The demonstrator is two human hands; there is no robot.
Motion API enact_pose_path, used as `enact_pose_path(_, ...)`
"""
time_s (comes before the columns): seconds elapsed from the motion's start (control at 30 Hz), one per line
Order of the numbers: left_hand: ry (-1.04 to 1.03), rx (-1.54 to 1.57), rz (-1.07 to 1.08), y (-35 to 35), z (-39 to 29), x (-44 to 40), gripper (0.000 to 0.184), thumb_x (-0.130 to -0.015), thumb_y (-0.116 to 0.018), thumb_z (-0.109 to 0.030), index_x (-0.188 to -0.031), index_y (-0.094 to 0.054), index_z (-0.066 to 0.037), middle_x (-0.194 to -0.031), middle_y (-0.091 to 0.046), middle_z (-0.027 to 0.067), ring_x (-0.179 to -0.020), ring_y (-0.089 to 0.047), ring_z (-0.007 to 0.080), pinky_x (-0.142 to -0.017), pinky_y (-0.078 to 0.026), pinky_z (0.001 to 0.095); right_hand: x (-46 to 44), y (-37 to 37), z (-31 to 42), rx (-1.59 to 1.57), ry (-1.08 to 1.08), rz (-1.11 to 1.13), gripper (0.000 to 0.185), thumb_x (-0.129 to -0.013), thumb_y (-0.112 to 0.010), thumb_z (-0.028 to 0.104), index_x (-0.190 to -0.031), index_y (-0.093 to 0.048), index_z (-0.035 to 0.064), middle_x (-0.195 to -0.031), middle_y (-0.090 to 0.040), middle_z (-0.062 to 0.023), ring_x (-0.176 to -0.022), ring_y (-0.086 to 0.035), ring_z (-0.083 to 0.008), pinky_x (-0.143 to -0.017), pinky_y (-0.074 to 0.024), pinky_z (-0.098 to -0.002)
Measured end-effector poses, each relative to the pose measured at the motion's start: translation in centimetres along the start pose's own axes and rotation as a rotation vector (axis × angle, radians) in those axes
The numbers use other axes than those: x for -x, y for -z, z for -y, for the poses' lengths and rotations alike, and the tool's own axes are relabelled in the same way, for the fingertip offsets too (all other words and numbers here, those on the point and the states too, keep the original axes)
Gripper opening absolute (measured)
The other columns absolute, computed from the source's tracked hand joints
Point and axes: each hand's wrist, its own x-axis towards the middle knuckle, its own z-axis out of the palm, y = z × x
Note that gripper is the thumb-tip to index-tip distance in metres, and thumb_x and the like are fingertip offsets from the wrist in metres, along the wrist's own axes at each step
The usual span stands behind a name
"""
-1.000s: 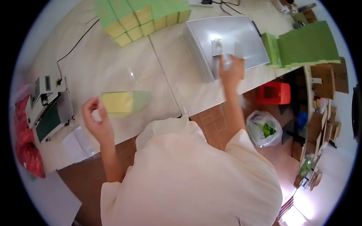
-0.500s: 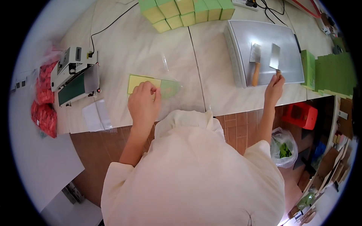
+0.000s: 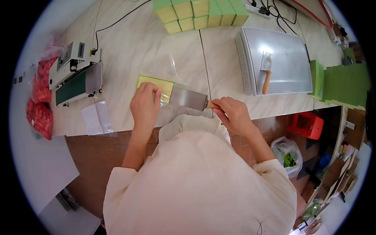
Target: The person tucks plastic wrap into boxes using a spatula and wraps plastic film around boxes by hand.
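Left to right, clock positions about picture centre.

9 o'clock: red bags [image 3: 41, 88] at the edge, white sheets [image 3: 96, 118] on the table [image 3: 137, 51]. Between 9 and 10: sealer-like machine [image 3: 76, 76], cable running up from it. No real change there beyond a small view shift.

Between 9 and 10, closer in: left hand [image 3: 144, 103], fingers bunched over the near-left part of the yellow-and-green box [image 3: 166, 86]. Can't tell whether it pinches anything. Same place on the box as half a second ago; at one second ago it was off to the box's left.

Box lies flat between 10 and 11, clear film around its right end.

12 o'clock: green-and-yellow box stack [image 3: 201, 15] at the far side. Below it, near centre, scraper blade [image 3: 188, 98] lies across the box's right end; contact unclear.

3 o'clock: right hand [image 3: 235, 114], closed round the scraper's wooden handle [image 3: 213, 104]. Main change: half a second ago this hand and scraper were at the metal plate [image 3: 291, 58], 2 o'clock.

Plate now carries one scraper, the second scraper [image 3: 266, 68]. Green stack [image 3: 346, 84] right of it, red bin [image 3: 306, 125] at 3.
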Motion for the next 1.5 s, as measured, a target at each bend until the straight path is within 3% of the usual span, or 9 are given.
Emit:
enact_pose_path(0.2, 0.021, 0.013, 0.062, 0.5, 0.3, -0.2, 0.013, -0.087, -0.067, -0.016, -0.092, -0.06, -0.007, -0.093, -0.062, 0.0071, -0.085, -0.062, 0.0269, -0.073, -0.048, 0.0378, -0.6, -0.4, 1.6, 0.151, 0.018, 0.028, 0.013, -0.084, -0.069, 0.011, -0.094, -0.061, 0.0072, -0.07, -0.055, -0.0047, -0.06, -0.056, -0.0227, -0.049, -0.0434, -0.0353)
enact_pose_path(0.3, -0.055, 0.032, -0.064, 1.4, 0.6, -0.4, 0.017, -0.083, -0.071, -0.016, -0.094, -0.06, -0.008, -0.096, -0.061, 0.0078, -0.091, -0.06, 0.0282, -0.08, -0.046, 0.0395, -1.3, -0.8, 2.8, 0.212, 0.038, 0.024, 0.013, -0.084, -0.069, 0.013, -0.091, -0.06, 0.0085, -0.069, -0.054, -0.0035, -0.058, -0.056, -0.022, -0.048, -0.0427, -0.0349)
enact_pose_path(0.37, -0.314, 0.109, 0.066, 2.2, 1.5, -0.4, 0.023, -0.078, -0.075, -0.017, -0.096, -0.062, -0.009, -0.099, -0.06, 0.0073, -0.097, -0.058, 0.028, -0.084, -0.044, 0.0401, -1.8, -1.1, 3.4, 0.229, 0.055, 0.02, 0.013, -0.084, -0.07, 0.013, -0.091, -0.059, 0.009, -0.068, -0.054, -0.003, -0.056, -0.056, -0.0217, -0.047, -0.0425, -0.0343)
enact_pose_path(0.47, -0.496, 0.101, 0.198, 2.9, 2.5, -0.3, 0.021, -0.075, -0.076, -0.017, -0.09, -0.064, -0.009, -0.099, -0.06, 0.0051, -0.098, -0.057, 0.0254, -0.083, -0.045, 0.038, -2.5, -2.1, 4.1, 0.26, 0.062, 0.027, 0.014, -0.084, -0.07, 0.014, -0.09, -0.059, 0.0093, -0.068, -0.053, -0.0027, -0.054, -0.056, -0.0207, -0.046, -0.0422, -0.0337)
enact_pose_path(0.57, -0.576, -0.026, 0.216, 3.4, 3.9, -0.8, 0.015, -0.075, -0.075, -0.015, -0.082, -0.065, -0.008, -0.095, -0.061, 0.003, -0.094, -0.058, 0.0245, -0.081, -0.045, 0.0367, -3.0, -2.8, 4.3, 0.305, 0.076, 0.025, 0.015, -0.084, -0.07, 0.015, -0.089, -0.058, 0.0094, -0.068, -0.052, -0.0026, -0.054, -0.055, -0.0199, -0.046, -0.0419, -0.033)
enact_pose_path(0.67, -0.612, 0.091, 0.143, 3.6, 5.5, -1.6, 0.013, -0.075, -0.074, -0.014, -0.078, -0.064, -0.008, -0.09, -0.061, 0.0017, -0.088, -0.057, 0.0242, -0.079, -0.044, 0.0363, -3.3, -3.1, 4.4, 0.329, 0.102, 0.026, 0.015, -0.084, -0.07, 0.016, -0.089, -0.058, 0.0093, -0.068, -0.052, -0.0027, -0.053, -0.055, -0.0196, -0.046, -0.0417, -0.0326)
enact_pose_path(1.1, -0.484, 0.192, 0.121, 2.0, 5.3, -3.7, 0.017, -0.076, -0.073, -0.014, -0.079, -0.059, -0.005, -0.086, -0.058, 0.0039, -0.086, -0.056, 0.0246, -0.078, -0.044, 0.0369, -2.8, -2.1, 4.9, 0.318, 0.113, 0.095, 0.019, -0.083, -0.07, 0.015, -0.097, -0.06, 0.0073, -0.071, -0.054, -0.0038, -0.058, -0.057, -0.0213, -0.049, -0.0442, -0.0341)
enact_pose_path(1.37, -0.535, 0.112, 0.103, 1.4, 5.3, -4.1, 0.011, -0.077, -0.071, -0.01, -0.08, -0.062, -0.006, -0.086, -0.058, 0.0025, -0.086, -0.057, 0.0219, -0.077, -0.044, 0.0357, -0.9, 1.5, 5.7, 0.163, -0.112, 0.095, 0.02, -0.081, -0.072, 0.01, -0.099, -0.065, 0.0035, -0.071, -0.061, -0.0059, -0.058, -0.059, -0.0239, -0.05, -0.0463, -0.0336)
enact_pose_path(1.5, -0.53, 0.097, 0.084, 1.1, 5.3, -4.2, 0.01, -0.076, -0.072, -0.01, -0.08, -0.063, -0.006, -0.086, -0.058, 0.0018, -0.086, -0.057, 0.0211, -0.076, -0.044, 0.0355, -1.3, -1.0, 5.6, 0.09, -0.082, 0.088, 0.02, -0.081, -0.072, 0.009, -0.099, -0.064, 0.0037, -0.073, -0.062, -0.0057, -0.058, -0.059, -0.0238, -0.049, -0.046, -0.0332)
